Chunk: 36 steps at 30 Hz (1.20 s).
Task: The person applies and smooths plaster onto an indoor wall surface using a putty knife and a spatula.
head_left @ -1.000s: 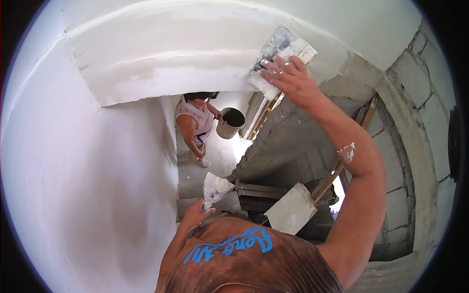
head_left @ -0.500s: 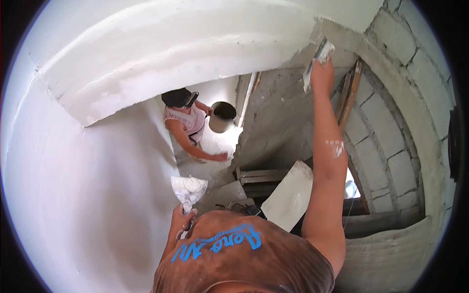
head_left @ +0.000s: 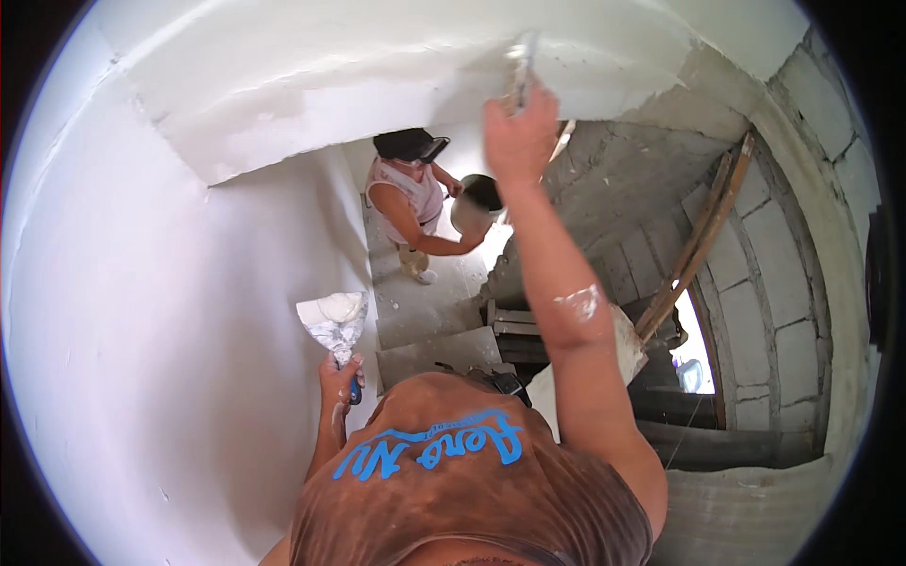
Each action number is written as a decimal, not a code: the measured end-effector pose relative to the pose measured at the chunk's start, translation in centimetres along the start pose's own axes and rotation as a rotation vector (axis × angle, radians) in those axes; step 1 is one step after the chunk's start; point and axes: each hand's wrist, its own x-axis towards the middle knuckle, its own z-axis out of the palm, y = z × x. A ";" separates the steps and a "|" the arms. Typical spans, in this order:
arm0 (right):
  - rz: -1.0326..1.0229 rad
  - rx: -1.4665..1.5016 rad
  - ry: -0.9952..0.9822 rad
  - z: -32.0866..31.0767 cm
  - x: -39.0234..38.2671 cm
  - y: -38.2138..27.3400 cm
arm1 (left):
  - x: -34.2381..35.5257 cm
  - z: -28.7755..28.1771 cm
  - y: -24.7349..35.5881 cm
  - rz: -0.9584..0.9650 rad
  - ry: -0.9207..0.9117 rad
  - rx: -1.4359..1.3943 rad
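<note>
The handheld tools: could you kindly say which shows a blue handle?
The putty knife in the left hand; the blurred trowel in the right hand shows no blue.

Left hand (head_left: 338, 379) grips blue handle (head_left: 356, 390) of putty knife (head_left: 330, 332), blade up, white paste (head_left: 342, 306) on it. Right hand (head_left: 522, 137) raised, holding blurred flat tool (head_left: 520, 68) at white beam (head_left: 377, 104); contact unclear. White smear (head_left: 580, 303) near right elbow. Below, co-worker (head_left: 401, 200) in dark cap (head_left: 406, 144) with bucket (head_left: 469, 215). Wooden strips (head_left: 703, 236) before grey block wall (head_left: 788, 321) at right.
</note>
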 end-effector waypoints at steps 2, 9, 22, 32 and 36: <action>-0.097 0.044 -0.031 3.0 -2.4 -3.1 | -0.2 -0.1 -0.1 0.005 0.009 0.002; -0.396 0.097 -0.266 11.6 -10.1 -14.2 | -1.0 0.7 0.5 -0.009 -0.008 0.039; -0.987 -0.028 -0.315 8.8 -4.2 -13.6 | -0.4 0.3 -0.7 -0.066 0.014 0.070; -0.863 -0.238 -0.806 11.3 -14.1 -3.6 | -0.1 0.0 -0.9 0.054 -0.014 0.040; -0.836 -0.158 -0.691 6.3 -10.4 -3.4 | 0.5 -0.3 -2.1 0.014 -0.058 0.024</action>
